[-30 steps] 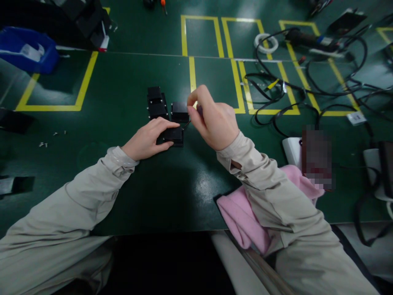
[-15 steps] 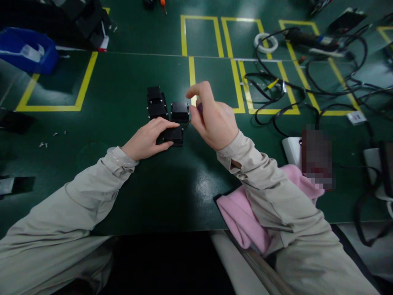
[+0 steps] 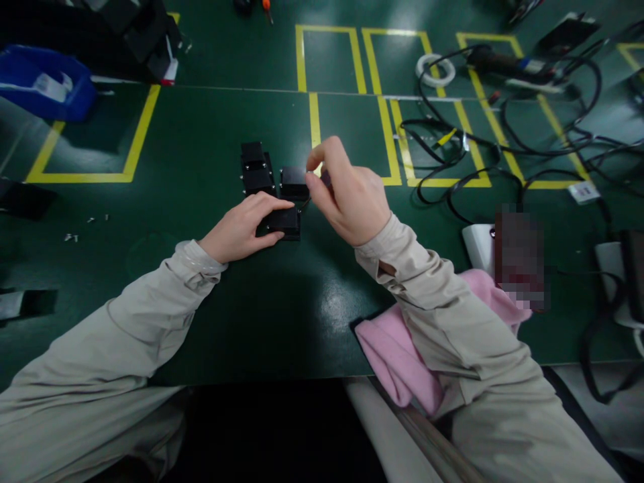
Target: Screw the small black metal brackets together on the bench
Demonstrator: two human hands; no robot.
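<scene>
Several small black blocks with silvery screws lie close together on the green table. My left hand (image 3: 241,228) grips the nearest black block (image 3: 284,218) between thumb and fingers. Just behind that one is another black block (image 3: 294,180), and two more black blocks (image 3: 257,180) stand behind my left fingers. My right hand (image 3: 347,191) is closed round a small tool, mostly hidden in the fingers; its thin shaft (image 3: 305,204) slants down to the screw at the right side of the held block.
Loose screws (image 3: 72,237) lie to the left on the table (image 3: 241,315). A blue bin (image 3: 75,100) stands at the far left. Black cables (image 3: 453,194) and a white tape ring (image 3: 435,70) occupy the right. A pink cloth (image 3: 397,355) lies under my right forearm.
The fingers of my right hand have shifted slightly, with thumb and forefinger now closer together above the tool. My left hand and the blocks have not moved.
</scene>
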